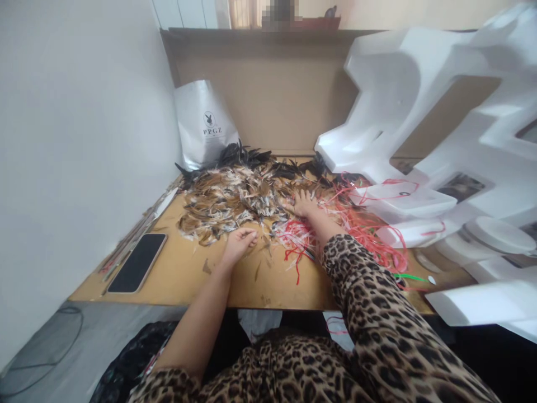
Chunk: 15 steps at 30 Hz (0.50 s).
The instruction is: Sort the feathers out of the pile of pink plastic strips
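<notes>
A wide pile of brown and white feathers covers the middle of the table, with black feathers along its far side. My left hand is just off the pile's near edge, its fingers curled together; whatever may be inside them is hidden. Farther right, my right hand lies with fingers spread at the right side of the feathers. Under and beside the right wrist is a tangle of red and white strings, and more red strings spread to the right of that forearm.
On the left of the table lies a phone. A silver bag stands at the back left against a cardboard panel. White foam pieces pile up along the right side. A white wall borders the left.
</notes>
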Motion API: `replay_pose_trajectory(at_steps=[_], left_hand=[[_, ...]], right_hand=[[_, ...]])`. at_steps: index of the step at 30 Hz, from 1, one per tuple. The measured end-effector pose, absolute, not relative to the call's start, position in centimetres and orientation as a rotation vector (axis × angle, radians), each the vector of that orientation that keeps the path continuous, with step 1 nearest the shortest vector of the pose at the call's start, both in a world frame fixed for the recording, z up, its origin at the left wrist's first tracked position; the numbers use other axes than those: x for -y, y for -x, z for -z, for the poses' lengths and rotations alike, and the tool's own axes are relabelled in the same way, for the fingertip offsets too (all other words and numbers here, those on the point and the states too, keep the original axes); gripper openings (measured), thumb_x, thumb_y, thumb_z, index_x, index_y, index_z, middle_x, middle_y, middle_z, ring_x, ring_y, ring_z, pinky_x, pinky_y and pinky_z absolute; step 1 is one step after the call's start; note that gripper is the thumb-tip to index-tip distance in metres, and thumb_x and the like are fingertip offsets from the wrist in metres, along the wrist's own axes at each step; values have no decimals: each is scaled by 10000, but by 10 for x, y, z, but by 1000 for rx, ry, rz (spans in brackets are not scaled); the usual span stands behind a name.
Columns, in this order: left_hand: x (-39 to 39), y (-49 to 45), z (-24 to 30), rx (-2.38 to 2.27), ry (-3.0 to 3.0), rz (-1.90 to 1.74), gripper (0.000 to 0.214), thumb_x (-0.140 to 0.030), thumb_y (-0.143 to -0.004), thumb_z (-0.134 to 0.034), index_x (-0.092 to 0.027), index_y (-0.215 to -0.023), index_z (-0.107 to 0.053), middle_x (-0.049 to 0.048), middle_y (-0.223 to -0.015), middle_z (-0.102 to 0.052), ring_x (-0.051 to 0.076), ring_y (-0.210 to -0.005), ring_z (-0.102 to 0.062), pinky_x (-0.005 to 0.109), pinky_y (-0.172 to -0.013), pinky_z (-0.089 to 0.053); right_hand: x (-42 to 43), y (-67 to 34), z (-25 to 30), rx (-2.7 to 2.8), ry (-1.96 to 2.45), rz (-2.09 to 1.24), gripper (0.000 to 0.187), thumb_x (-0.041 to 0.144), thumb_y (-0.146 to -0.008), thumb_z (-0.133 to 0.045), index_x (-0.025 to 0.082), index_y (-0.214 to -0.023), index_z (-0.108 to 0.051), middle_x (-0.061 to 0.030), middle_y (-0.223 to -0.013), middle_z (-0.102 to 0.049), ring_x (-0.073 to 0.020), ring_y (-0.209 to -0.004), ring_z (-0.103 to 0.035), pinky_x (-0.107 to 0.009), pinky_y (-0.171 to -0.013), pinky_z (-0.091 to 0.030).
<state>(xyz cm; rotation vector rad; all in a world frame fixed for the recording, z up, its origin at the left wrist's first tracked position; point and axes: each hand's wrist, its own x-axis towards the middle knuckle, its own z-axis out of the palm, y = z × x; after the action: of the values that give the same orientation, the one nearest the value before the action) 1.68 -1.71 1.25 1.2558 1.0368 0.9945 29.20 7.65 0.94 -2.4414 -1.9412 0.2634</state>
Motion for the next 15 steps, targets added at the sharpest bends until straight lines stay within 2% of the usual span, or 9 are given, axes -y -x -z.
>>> replay_pose_trajectory(at_steps=[4, 11, 15], left_hand=[[17, -17, -11, -1031, -1263, -993, 303, -378, -606, -675, -109, -742, -641, 62, -685, -650, 89, -555, -549, 214, -542, -432], [15, -15, -6, -1015, -1263, -1018, 276, -345, -620, -673, -109, -759, -642, 68, -706, -653, 92, -567, -559, 213, -543, -433], [14, -14, -5, -1002, -1264, -1027, 253, -334, -641, -662, -106, -750, -644, 65, -690, -645, 92, -561, -555, 214, -543, -435]], right_hand=[[-76, -295, -14, 1937, 2389, -302, 1005, 819, -641, -194, 181, -1415, -132, -129, -1485, -66, -339, -1347, -20, -554, -1038, -73], [-63, -297, -34, 1879, 2174, -208, 843, 755, -697, -287, 276, -1387, -220, -80, -1472, -175, -363, -1326, -128, -642, -976, -151], [-50, -299, -51, 1782, 2027, -119, 722, 679, -730, -379, 277, -1329, -354, -83, -1392, -358, -347, -1267, -284, -610, -952, -250]])
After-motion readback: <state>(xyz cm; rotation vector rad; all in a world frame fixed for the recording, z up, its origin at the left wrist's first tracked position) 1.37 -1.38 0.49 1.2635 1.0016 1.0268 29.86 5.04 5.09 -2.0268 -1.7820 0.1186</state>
